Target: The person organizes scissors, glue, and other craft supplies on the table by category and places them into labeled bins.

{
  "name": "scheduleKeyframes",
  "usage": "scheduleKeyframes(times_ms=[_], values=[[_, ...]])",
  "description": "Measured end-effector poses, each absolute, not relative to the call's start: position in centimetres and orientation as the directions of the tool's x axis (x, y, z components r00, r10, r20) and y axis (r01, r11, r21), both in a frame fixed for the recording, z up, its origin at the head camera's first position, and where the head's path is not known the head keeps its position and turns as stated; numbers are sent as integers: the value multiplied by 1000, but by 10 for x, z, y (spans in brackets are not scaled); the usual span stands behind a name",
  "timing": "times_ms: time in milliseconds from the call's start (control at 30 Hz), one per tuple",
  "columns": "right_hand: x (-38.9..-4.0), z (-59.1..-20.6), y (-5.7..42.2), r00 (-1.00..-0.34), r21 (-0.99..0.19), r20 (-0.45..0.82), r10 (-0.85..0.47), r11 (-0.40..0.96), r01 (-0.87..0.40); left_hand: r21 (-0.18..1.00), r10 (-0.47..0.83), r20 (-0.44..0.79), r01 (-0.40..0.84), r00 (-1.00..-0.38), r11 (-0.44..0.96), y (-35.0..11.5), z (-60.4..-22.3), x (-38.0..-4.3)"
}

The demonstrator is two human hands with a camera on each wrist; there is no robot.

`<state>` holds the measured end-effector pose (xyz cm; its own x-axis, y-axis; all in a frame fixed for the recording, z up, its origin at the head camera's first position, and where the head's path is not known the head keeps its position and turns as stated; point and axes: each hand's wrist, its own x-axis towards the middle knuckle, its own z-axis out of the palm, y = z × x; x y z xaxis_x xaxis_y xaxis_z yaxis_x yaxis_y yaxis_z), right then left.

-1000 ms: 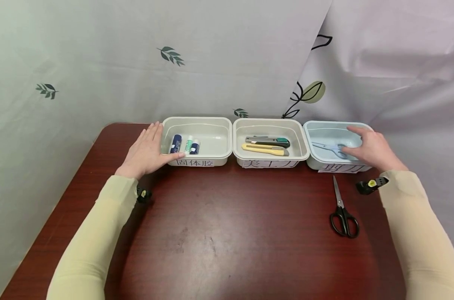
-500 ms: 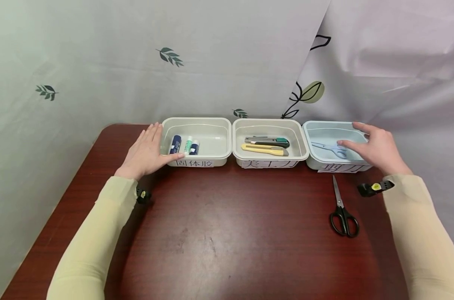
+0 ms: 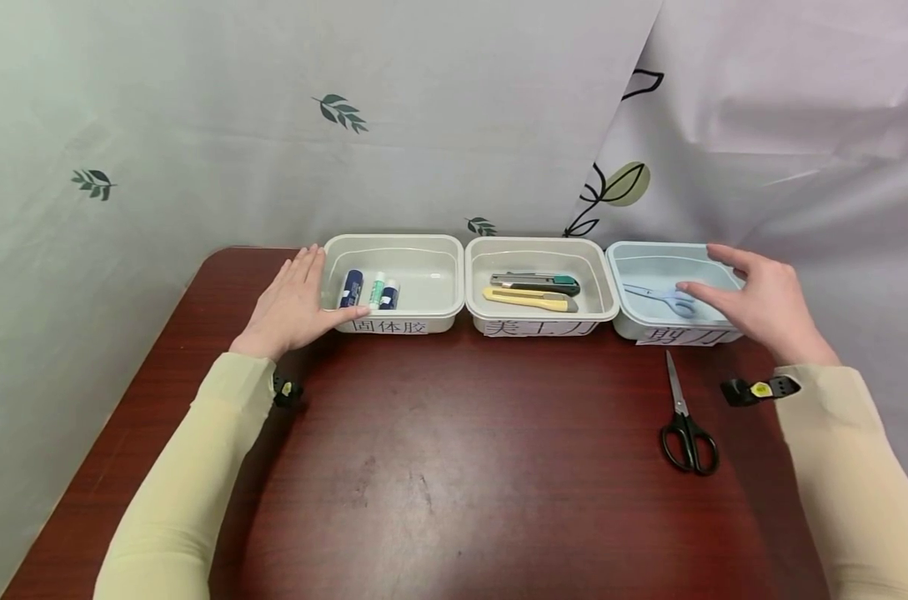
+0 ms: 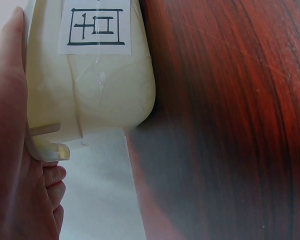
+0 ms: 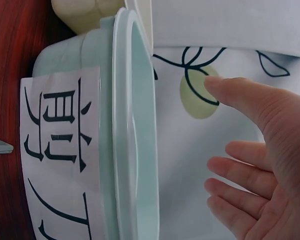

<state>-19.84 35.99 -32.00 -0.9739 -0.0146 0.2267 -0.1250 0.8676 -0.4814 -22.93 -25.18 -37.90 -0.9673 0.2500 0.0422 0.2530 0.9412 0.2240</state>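
In the head view, my left hand (image 3: 292,304) rests at the left end of the left off-white bin (image 3: 442,323), thumb along its front rim and fingers stretched along its side. That bin holds several glue sticks (image 3: 352,288). Over the right end of the light blue bin (image 3: 634,327) is my right hand (image 3: 769,304), thumb and fingers spread, holding nothing. Light blue scissors (image 3: 677,302) lie inside this bin, close to the thumb. The right wrist view shows the right hand's loose fingers (image 5: 240,175) apart from the bin's rim.
Between the two bins stands a middle off-white bin (image 3: 479,312) with a yellow utility knife (image 3: 530,299) and a grey-green one (image 3: 536,283). Black-handled scissors (image 3: 689,433) lie on the dark red table (image 3: 454,467), in front of the blue bin. A patterned cloth (image 3: 423,125) hangs behind.
My right hand has drawn back to the right, away from the light blue scissors, which stay in the bin. The left hand has not visibly moved.
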Motion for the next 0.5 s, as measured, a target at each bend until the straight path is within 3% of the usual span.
scheduleKeyframes(times_ms=[500], values=[[-180,-311,351,-968,-455,248,-42,877,-154,234,254,56,260,-965,937,-253,-381,-230]])
